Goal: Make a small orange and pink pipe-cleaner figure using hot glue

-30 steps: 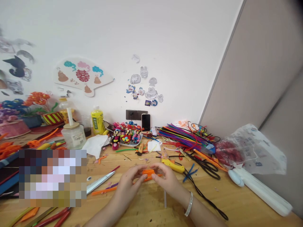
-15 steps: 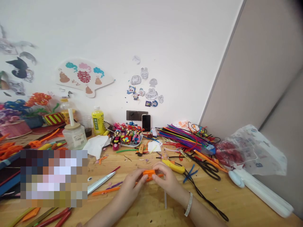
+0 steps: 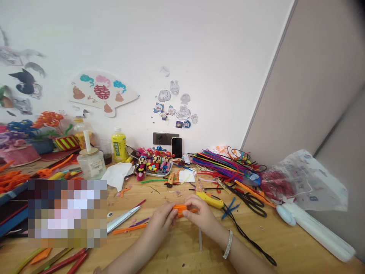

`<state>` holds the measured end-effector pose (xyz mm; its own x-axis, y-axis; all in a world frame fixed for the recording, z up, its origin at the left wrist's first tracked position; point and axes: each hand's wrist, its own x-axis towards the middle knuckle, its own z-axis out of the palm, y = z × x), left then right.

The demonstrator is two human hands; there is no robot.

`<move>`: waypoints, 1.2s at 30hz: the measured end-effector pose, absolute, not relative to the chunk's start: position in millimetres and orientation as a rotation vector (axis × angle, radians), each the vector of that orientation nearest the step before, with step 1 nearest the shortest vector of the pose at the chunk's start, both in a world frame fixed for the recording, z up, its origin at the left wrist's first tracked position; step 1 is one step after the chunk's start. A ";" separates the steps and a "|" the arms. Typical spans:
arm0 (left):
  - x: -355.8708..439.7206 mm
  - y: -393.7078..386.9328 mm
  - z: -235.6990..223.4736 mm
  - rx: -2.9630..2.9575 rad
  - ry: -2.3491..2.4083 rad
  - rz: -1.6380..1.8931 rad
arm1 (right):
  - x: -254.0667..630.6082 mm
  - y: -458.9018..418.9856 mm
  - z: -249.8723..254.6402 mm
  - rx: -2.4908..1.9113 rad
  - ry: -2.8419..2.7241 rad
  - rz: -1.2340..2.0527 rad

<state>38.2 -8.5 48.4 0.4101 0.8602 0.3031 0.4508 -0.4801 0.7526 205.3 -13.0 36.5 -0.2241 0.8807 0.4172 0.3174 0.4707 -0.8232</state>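
Both my hands meet low in the middle of the wooden table, pinching a small bundle of orange pipe cleaner. My left hand grips its left end with curled fingers. My right hand, with a silver bracelet on the wrist, closes on its right end. An orange tail of the pipe cleaner sticks out to the right under my right fingers. A yellow glue gun lies just behind my right hand, and scissors lie to the left of my left hand.
A heap of coloured pipe cleaners lies at the back right with black cords beside it. Small figurines, a phone, a yellow bottle and a jar stand by the wall. A plastic bag and a white case lie right.
My hands have stayed on the orange bundle and drawn slightly closer together around it. The view has shifted a little; nothing else moved.
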 end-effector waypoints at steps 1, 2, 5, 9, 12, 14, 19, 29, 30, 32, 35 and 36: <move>38.4 -8.4 48.2 2.097 1.108 0.928 | 205.1 -12.8 36.6 -1.018 -1.765 0.752; 38.6 -8.3 47.9 2.099 1.108 0.931 | 205.0 -12.5 36.5 -1.016 -1.758 0.757; 39.1 -8.0 47.5 2.097 1.113 0.937 | 204.9 -11.2 35.3 -1.013 -1.737 0.765; 38.7 -8.9 48.7 2.094 1.117 0.937 | 204.7 -9.8 32.5 -0.996 -1.710 0.762; 37.9 -8.9 48.5 2.060 1.108 0.958 | 203.9 -10.1 32.4 -0.998 -1.706 0.741; 37.5 -8.3 47.6 2.040 1.117 0.974 | 203.3 -10.5 32.7 -1.013 -1.711 0.726; 38.0 -8.6 48.9 2.058 1.111 0.974 | 202.8 -10.0 31.8 -1.028 -1.714 0.711; 38.8 -9.0 49.7 2.010 1.090 0.979 | 202.5 -11.6 34.6 -1.042 -1.702 0.712; 38.8 -8.0 48.6 1.985 1.103 0.987 | 203.1 -10.8 34.3 -1.040 -1.679 0.725; 38.7 -5.8 46.4 1.926 1.132 1.012 | 205.0 -8.2 33.2 -1.047 -1.587 0.751; 38.0 -3.3 43.5 1.858 1.141 1.030 | 208.7 -4.2 31.9 -1.069 -1.434 0.777; 37.7 -2.9 42.6 1.846 1.137 1.026 | 209.6 -3.5 31.6 -1.070 -1.409 0.782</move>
<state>37.7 -2.9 42.6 0.2919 0.9229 0.2512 0.3438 -0.3464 0.8728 209.6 -3.5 31.6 0.0592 0.9242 0.3773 0.1686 0.3633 -0.9163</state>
